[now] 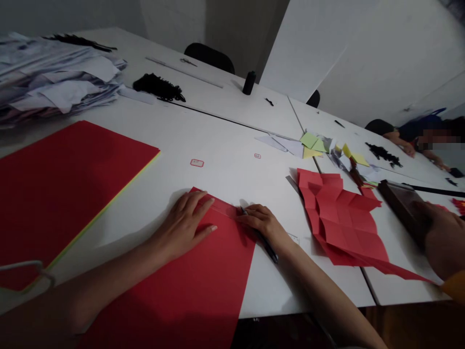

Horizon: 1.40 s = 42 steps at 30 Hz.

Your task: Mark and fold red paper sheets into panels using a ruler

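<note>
Head view: left hand [183, 223] flat on red sheet [189, 286]; pen [259, 237] seemingly in right hand [263, 223].

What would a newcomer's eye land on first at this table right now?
The red sheet in front, which the left hand presses flat while the right hand, holding a pen, rests at its top edge. Next, the big stack of red paper at left and the creased red sheets at right, beside another person's hand on a dark box.
</note>
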### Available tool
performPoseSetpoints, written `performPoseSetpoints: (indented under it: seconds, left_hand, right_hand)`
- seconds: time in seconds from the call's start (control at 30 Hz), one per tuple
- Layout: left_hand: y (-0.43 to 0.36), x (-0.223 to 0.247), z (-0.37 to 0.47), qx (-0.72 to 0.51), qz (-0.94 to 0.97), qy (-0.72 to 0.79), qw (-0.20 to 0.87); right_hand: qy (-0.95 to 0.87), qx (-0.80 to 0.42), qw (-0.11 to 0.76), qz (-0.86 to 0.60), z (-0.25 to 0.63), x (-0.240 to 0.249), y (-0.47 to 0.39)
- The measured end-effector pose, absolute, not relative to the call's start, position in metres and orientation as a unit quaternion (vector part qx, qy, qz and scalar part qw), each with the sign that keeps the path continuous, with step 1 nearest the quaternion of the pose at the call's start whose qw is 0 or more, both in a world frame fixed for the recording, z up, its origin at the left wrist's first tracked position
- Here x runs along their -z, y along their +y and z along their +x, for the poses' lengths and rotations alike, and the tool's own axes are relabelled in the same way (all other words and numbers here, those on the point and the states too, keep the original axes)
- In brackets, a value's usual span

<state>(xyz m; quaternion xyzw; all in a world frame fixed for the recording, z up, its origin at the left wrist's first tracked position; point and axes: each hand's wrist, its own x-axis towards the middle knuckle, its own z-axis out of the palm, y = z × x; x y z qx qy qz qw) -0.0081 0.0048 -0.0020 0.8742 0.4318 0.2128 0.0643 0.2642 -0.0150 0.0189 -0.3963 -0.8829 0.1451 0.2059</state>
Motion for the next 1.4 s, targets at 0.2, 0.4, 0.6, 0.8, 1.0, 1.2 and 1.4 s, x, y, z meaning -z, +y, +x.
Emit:
performPoseSetpoints:
  seconds: [0.2, 0.4, 0.6, 0.8, 1.0, 1.2, 1.4]
  left_hand:
    - [0.007, 0.002, -0.013, -0.19, 0.87, 0.448, 0.077]
    - [0.013, -0.012, -0.016, -0.177, 0.875, 0.441, 0.09]
    - [0.004, -0.033, 0.03, -0.216, 0.88, 0.414, 0.086]
    - [-0.012, -0.015, 0.066, -0.237, 0.891, 0.372, 0.111]
    - [-0.014, -0.006, 0.056, -0.208, 0.894, 0.387, 0.086]
    - [-0.017, -0.008, 0.057, -0.195, 0.896, 0.388, 0.097]
    - [-0.018, -0.006, 0.061, -0.19, 0.905, 0.371, 0.08]
  right_hand:
    - [-0.87, -0.146, 0.211, -0.421, 0.303, -0.019, -0.044]
    - [-0.865, -0.142, 0.228, -0.424, 0.32, -0.016, -0.056]
    - [-0.869, -0.157, 0.213, -0.418, 0.311, -0.028, -0.038]
    - [-0.88, -0.189, 0.168, -0.403, 0.308, -0.041, -0.018]
    - [-0.848, -0.267, 0.195, -0.415, 0.31, -0.045, -0.014]
    - [-0.823, -0.29, 0.196, -0.447, 0.314, -0.044, -0.021]
    - [-0.811, -0.293, 0.193, -0.468, 0.316, -0.043, -0.023]
